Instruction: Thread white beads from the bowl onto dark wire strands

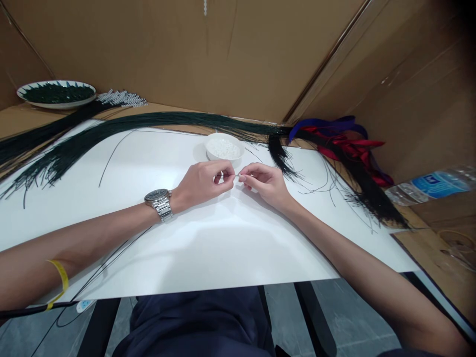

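In the middle of the white board (238, 248), both hands meet fingertip to fingertip. My left hand (203, 182), with a metal watch (159, 201) at the wrist, pinches a thin dark cord (224, 174) between thumb and forefinger. The cord's short end points toward my right hand (266, 184), whose thumb and forefinger are pinched together at that end. Whether a small bead sits between the right fingertips is too small to tell. Just behind the fingers stands a white bowl (223, 148) of small white beads. Dark strands (111, 255) trail from under my left forearm over the front edge.
A long bundle of dark green cords (156, 119) lies along the back. Behind it on the left are a patterned dish (55, 103) of dark green pieces and white-beaded cord ends (124, 97). Red ribbon (353, 148) and a plastic bottle (435, 184) lie right. Cardboard walls surround the board.
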Motion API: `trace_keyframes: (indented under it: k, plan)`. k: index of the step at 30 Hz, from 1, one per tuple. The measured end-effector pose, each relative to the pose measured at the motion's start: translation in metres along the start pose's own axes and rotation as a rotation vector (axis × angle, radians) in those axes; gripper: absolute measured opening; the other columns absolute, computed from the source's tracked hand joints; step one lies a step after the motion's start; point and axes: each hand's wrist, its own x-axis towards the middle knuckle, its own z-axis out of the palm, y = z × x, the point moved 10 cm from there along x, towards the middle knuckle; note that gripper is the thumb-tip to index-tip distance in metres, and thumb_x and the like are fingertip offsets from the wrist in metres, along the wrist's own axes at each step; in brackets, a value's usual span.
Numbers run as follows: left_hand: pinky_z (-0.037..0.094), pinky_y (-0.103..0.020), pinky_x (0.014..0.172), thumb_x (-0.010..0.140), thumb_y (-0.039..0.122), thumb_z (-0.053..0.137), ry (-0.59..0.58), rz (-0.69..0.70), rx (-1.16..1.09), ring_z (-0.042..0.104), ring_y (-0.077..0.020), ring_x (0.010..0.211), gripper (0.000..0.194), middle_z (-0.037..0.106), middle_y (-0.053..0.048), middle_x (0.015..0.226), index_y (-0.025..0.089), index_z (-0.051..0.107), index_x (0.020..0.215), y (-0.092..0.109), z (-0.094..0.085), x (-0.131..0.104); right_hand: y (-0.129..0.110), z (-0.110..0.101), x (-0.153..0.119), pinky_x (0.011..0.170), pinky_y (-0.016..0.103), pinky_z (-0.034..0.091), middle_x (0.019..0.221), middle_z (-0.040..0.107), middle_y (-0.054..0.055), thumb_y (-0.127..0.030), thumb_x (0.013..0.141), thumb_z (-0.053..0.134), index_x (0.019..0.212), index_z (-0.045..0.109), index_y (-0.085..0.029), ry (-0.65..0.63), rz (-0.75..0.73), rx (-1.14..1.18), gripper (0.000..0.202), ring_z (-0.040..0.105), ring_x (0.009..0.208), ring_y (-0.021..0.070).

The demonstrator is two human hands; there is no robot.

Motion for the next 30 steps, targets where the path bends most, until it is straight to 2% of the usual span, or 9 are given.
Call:
trace_keyframes:
  k: [10, 16, 30]
  plan:
    - [0.041, -0.021, 0.057, 0.087, 0.019, 0.059, -0.001, 0.013, -0.003, 0.053, -0.0091, 0.062, 0.008, 0.063, 0.003, 0.070, 0.019, 0.063, 0.080, 0.0009, 0.0004, 0.0001, -0.0010, -0.0004, -0.0004, 0.058, 0.026, 0.053, 0.084, 0.071, 0.004, -0.039, 0.081, 0.076, 0.084, 0.072, -0.019, -0.004, -0.020, -0.063, 0.020, 0.062, 0.066, 0.0136]
    - [0.042, -0.021, 0.057, 0.087, 0.019, 0.059, -0.001, 0.013, -0.009, 0.054, -0.0092, 0.062, 0.008, 0.064, 0.003, 0.071, 0.019, 0.064, 0.081, 0.0018, -0.0002, -0.0001, -0.0047, -0.0005, -0.0002, 0.061, 0.027, 0.053, 0.082, 0.071, 0.003, -0.035, 0.082, 0.075, 0.083, 0.072, -0.019, -0.006, -0.049, -0.076, 0.016, 0.061, 0.064, 0.0124]
    - [0.041, -0.021, 0.058, 0.086, 0.018, 0.059, -0.009, 0.014, -0.002, 0.053, -0.0090, 0.062, 0.007, 0.063, 0.003, 0.070, 0.019, 0.063, 0.080, 0.0010, 0.0010, 0.0004, -0.0050, 0.0000, -0.0006, 0.061, 0.028, 0.053, 0.083, 0.071, 0.003, -0.036, 0.083, 0.075, 0.084, 0.072, -0.020, -0.011, -0.056, -0.087, 0.016, 0.062, 0.066, 0.0136]
